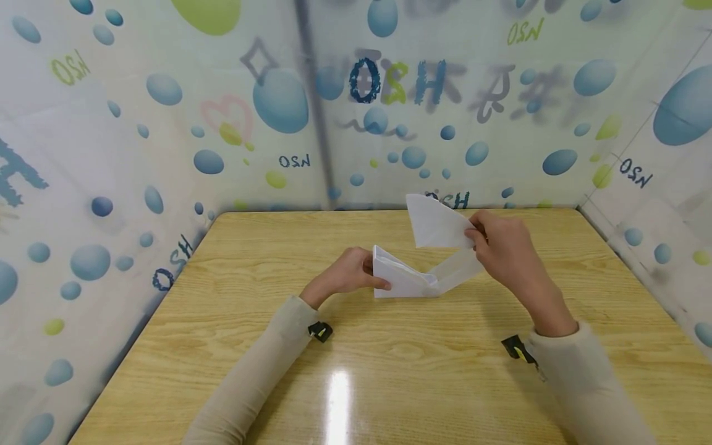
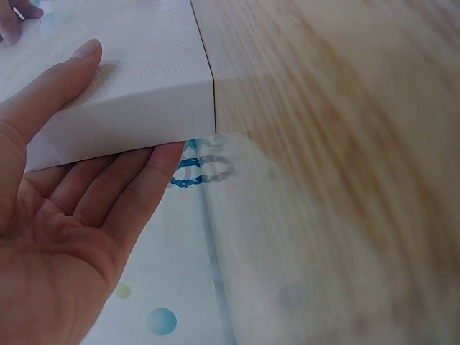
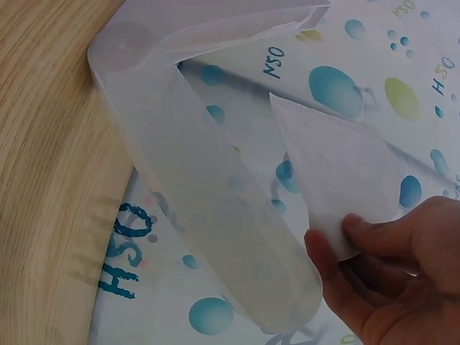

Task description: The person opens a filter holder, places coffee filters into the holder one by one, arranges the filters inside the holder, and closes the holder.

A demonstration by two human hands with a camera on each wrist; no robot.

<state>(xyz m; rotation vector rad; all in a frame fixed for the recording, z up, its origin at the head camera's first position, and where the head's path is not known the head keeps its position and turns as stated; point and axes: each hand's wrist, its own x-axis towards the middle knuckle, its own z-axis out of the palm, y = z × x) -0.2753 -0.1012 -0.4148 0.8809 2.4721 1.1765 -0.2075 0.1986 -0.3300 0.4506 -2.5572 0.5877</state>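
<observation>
Centre of the head view: a folded white paper piece (image 1: 402, 275) rests on the wooden table (image 1: 389, 364). The left hand (image 1: 347, 272) grips its left end, thumb on the upper face and fingers curled beneath; the left wrist view confirms this, showing the thumb (image 2: 54, 79) lying flat on the paper (image 2: 122, 86) and the fingers (image 2: 136, 183) supporting the underside.

Right of centre, the right hand (image 1: 503, 247) pinches a raised white flap (image 1: 436, 222) between thumb and fingers, holding it tilted above the table. A translucent strip (image 1: 458, 269) runs from that flap down to the folded piece. In the right wrist view the strip (image 3: 215, 215) curves across the frame and the flap (image 3: 338, 172) is held at its lower edge by the fingertips (image 3: 359, 237).

Writing: the patterned wall sheeting (image 1: 167, 123) bears repeated mirrored lettering reading "OSN" and larger "OSH" characters in blue and green, among blue and green bubbles. No marking is readable on the paper itself.

Both sleeves are beige.
</observation>
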